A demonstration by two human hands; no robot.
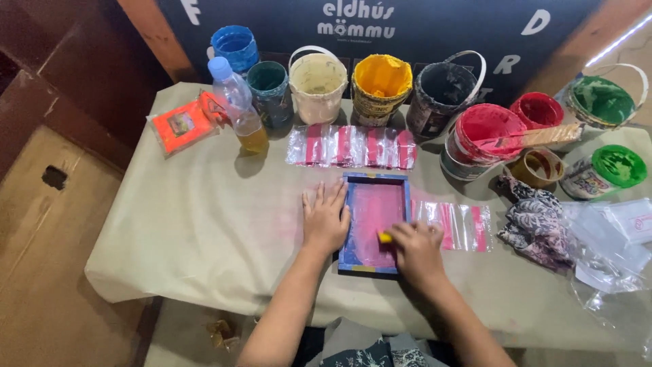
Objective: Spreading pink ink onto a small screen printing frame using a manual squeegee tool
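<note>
A small blue-framed printing screen (373, 183) with a pink-stained mesh lies flat on the cloth-covered table (204, 224). My left hand (324, 219) rests palm down, fingers spread, against the frame's left edge. My right hand (415, 248) grips a small yellow squeegee (385, 237) pressed on the mesh near its lower right. Clear plastic bags with pink stripes (462, 225) stick out from under the frame's right side.
A row of printed bags (351, 147) lies behind the frame. Paint buckets line the back: blue (235, 46), teal (269, 85), cream (317, 78), yellow (381, 80), black (441, 88), red (485, 129), green (603, 100). A plastic bottle (238, 102), orange packet (182, 126), patterned rag (533, 217).
</note>
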